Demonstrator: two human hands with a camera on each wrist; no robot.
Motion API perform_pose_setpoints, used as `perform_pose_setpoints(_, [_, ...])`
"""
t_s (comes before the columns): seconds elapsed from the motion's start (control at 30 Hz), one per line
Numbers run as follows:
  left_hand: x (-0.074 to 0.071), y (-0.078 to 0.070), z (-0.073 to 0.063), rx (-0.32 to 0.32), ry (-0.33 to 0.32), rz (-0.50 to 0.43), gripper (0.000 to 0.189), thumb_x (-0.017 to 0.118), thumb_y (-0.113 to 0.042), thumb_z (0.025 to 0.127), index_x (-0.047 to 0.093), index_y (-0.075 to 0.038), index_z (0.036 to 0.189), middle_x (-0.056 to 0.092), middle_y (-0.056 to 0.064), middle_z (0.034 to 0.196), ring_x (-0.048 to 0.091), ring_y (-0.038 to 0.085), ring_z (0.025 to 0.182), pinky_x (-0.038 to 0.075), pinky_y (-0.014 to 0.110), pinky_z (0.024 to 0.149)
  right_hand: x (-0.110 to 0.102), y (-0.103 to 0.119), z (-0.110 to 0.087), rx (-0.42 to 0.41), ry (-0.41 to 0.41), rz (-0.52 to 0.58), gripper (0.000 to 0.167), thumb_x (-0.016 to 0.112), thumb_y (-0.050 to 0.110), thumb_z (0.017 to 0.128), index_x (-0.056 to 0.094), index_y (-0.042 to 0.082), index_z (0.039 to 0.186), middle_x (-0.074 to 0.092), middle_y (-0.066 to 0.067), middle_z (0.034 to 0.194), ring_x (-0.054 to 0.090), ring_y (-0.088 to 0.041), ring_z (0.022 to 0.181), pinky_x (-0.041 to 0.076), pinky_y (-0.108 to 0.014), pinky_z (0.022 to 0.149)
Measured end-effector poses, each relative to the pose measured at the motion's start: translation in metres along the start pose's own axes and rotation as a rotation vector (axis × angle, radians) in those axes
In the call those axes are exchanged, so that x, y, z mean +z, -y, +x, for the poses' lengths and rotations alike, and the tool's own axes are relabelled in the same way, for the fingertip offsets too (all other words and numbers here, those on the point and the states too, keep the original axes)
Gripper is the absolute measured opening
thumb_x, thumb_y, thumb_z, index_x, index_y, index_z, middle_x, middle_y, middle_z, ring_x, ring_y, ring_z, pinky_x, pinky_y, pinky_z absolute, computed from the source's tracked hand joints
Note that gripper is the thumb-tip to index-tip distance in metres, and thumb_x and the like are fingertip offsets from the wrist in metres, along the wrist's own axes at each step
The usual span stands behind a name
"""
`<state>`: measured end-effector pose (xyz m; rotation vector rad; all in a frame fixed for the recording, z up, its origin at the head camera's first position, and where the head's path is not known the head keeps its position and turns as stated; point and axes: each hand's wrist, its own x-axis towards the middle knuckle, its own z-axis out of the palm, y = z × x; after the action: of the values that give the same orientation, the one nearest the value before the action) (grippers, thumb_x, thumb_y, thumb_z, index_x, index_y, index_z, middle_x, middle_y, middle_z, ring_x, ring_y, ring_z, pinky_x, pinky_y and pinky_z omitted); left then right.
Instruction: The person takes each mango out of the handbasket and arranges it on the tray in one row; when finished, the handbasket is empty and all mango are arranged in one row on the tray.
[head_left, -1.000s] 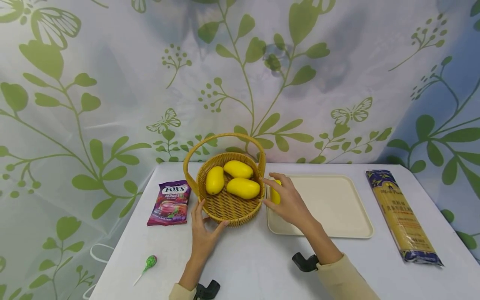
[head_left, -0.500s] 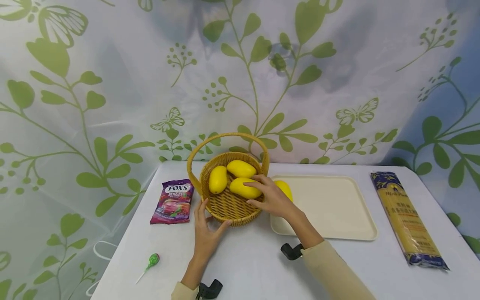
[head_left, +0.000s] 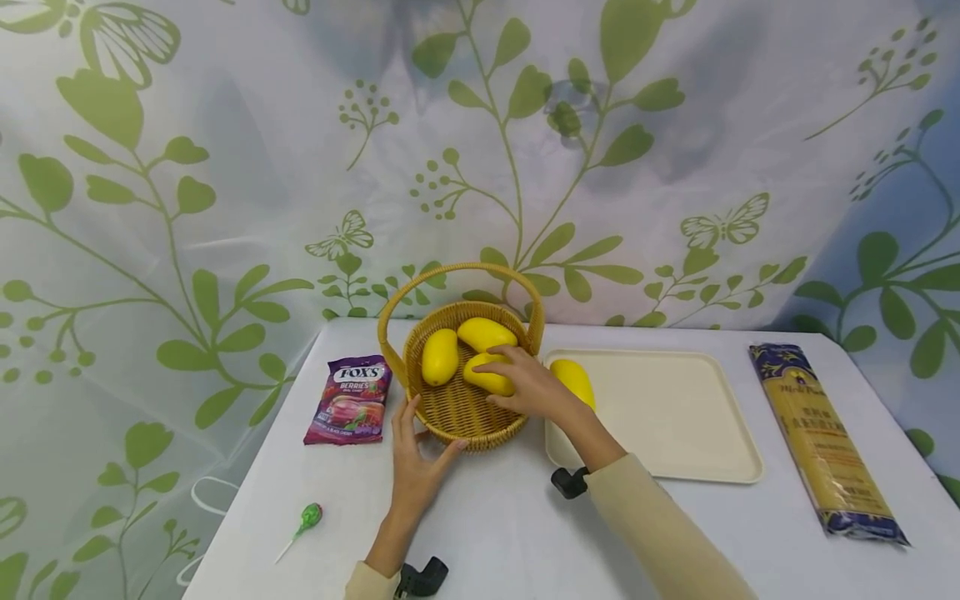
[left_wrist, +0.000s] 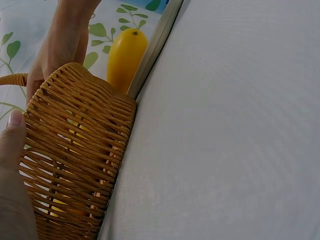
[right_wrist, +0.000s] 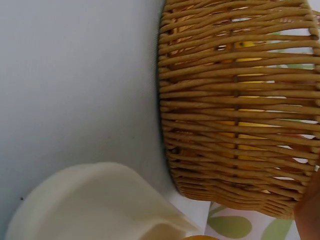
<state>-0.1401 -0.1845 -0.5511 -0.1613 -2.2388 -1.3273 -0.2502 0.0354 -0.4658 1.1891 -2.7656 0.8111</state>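
Note:
A woven basket with a tall handle stands at the table's back, with yellow mangoes inside. My left hand rests against its front left side, fingers and thumb spread along the outer wall; the thumb shows near the rim in the left wrist view. Inside the basket, my right hand has its fingers curled over the mango on the right, covering part of it. Two other mangoes, a left one and a back one, lie beside it. Another mango lies on the cream tray's left end.
The cream tray lies right of the basket, close to its wall. A noodle pack lies farther right. On the left are a purple candy bag and a green lollipop. A patterned curtain hangs behind the table.
My right hand has let go of the mango at the tray's left end and moved left into the basket, onto the right mango. The left hand stays at the basket.

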Motion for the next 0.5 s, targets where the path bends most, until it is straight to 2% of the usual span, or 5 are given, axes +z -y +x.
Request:
perform_pose_setpoints(0.13, [0.001,0.0,-0.001,-0.007,-0.001,0.011,0.101,0.088,-0.022,0.073,0.028,-0.021,0.153,0.026,0.012,0.157,0.038,0.033,0.137,0.053,0.048,0.083,0.002,-0.002,0.004,0.002,0.032,-0.038,0.048,0.076,0.025,0.086,0.063,0.021,0.132,0.044,-0.015,0.147,0.045,-0.037,0.132,0.044,-0.056,0.102])
perform_pose_setpoints(0.27, [0.001,-0.005,0.0,-0.005,-0.007,0.002,0.1,0.087,-0.015,0.073,0.028,-0.013,0.153,0.026,0.02,0.156,0.037,0.04,0.135,0.051,0.055,0.082,0.002,-0.002,0.005,0.037,0.072,-0.07,0.05,0.077,0.027,0.086,0.062,0.023,0.133,0.043,-0.015,0.148,0.045,-0.037,0.133,0.046,-0.056,0.1])
perform_pose_setpoints(0.37, [-0.001,-0.018,0.003,0.004,-0.004,-0.013,0.096,0.086,-0.011,0.074,0.029,-0.006,0.152,0.026,0.026,0.154,0.037,0.046,0.133,0.05,0.059,0.081,0.002,-0.002,0.007,0.065,0.104,-0.082,0.05,0.076,0.03,0.086,0.062,0.025,0.134,0.042,-0.014,0.15,0.046,-0.034,0.134,0.046,-0.056,0.1])
perform_pose_setpoints(0.5, [-0.006,-0.035,0.005,0.014,-0.003,-0.012,0.093,0.085,-0.01,0.074,0.031,-0.001,0.15,0.028,0.031,0.15,0.039,0.047,0.131,0.051,0.057,0.081,0.005,-0.003,0.009,0.07,0.127,-0.105,0.051,0.076,0.032,0.086,0.061,0.027,0.134,0.042,-0.013,0.151,0.048,-0.033,0.133,0.046,-0.055,0.101])
